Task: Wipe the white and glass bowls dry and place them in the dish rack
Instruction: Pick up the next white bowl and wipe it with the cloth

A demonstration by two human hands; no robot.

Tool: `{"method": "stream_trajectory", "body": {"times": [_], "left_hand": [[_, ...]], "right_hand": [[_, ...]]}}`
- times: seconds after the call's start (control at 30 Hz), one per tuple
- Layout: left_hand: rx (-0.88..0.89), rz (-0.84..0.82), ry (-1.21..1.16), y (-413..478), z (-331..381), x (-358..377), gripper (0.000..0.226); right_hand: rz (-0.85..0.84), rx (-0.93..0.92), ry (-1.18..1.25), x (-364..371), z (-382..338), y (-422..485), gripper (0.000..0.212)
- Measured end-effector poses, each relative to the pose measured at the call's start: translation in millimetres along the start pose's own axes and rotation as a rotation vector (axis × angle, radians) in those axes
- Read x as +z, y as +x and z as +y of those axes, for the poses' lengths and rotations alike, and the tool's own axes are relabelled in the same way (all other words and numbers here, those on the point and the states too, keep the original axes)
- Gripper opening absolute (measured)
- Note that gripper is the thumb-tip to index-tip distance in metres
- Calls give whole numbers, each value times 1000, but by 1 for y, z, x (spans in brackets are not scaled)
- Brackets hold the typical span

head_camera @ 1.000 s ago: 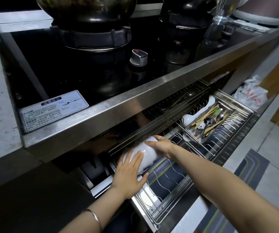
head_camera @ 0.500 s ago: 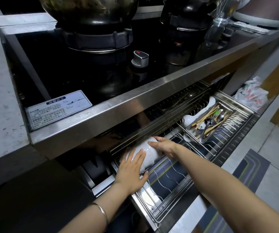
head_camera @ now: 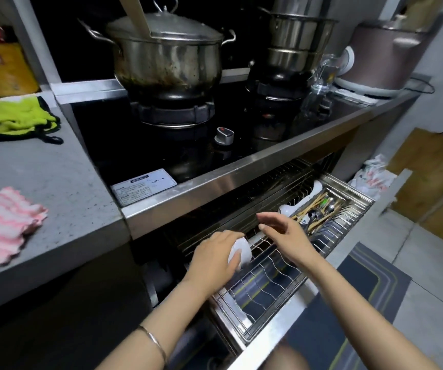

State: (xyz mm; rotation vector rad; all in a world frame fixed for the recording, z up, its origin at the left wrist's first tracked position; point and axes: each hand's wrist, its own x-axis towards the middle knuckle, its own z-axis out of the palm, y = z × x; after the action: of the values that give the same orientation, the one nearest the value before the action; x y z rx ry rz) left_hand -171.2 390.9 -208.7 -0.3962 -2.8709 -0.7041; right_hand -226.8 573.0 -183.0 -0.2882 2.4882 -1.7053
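A white bowl stands on edge in the wire dish rack, a pull-out steel drawer under the stove. My left hand rests on the bowl, palm over its left side with fingers laid along it. My right hand hovers just right of the bowl, fingers relaxed and spread, touching nothing. No glass bowl can be made out in the rack; a clear glass vessel stands on the stove's far right.
A cutlery basket with chopsticks and spoons fills the rack's far end. A pink striped cloth and a green cloth lie on the grey counter at left. Pots sit on the burners; a rice cooker stands far right.
My right hand has let go of the white bowl and lifted off to the right. My left hand stays on the bowl. The view has tilted up, showing more stove and counter.
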Motion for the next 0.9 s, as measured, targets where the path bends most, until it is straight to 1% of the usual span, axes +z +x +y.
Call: {"method": "stream_trajectory", "body": {"times": [0.13,0.2,0.27,0.33,0.43,0.6,0.67,0.77,0.8,0.9], "left_hand": [[181,260,-28,-18,24,-68,30],[275,320,24,-31,30,-104,31],[308,377,78,-48,27,-140,32],[294,444,129,-68,16,-172,32],[196,501,215,-99,-10,-209,32],[-19,531,288,-153,-62,-250,33],[-103,526,278,-170,-76,-261,38],[-290,461,229,-185,-94,-274,49],[-355,444,214,-187,-98,-277,48],[-478,442,184,-185,-107,-283,30]], "right_hand": [[47,-231,-38,4,-60,-42,26],[52,-342,-84,12,-93,-56,28],[47,-436,-135,25,-124,-65,30],[6,-501,-171,42,-151,-72,32],[-88,-567,-189,75,-182,-76,32],[-275,-603,-241,138,-215,-78,35],[-347,-603,-266,161,-225,-76,35],[-417,-568,-329,190,-241,-70,35],[-431,-562,-350,197,-246,-66,35],[-468,-551,-413,210,-254,-58,29]]}}
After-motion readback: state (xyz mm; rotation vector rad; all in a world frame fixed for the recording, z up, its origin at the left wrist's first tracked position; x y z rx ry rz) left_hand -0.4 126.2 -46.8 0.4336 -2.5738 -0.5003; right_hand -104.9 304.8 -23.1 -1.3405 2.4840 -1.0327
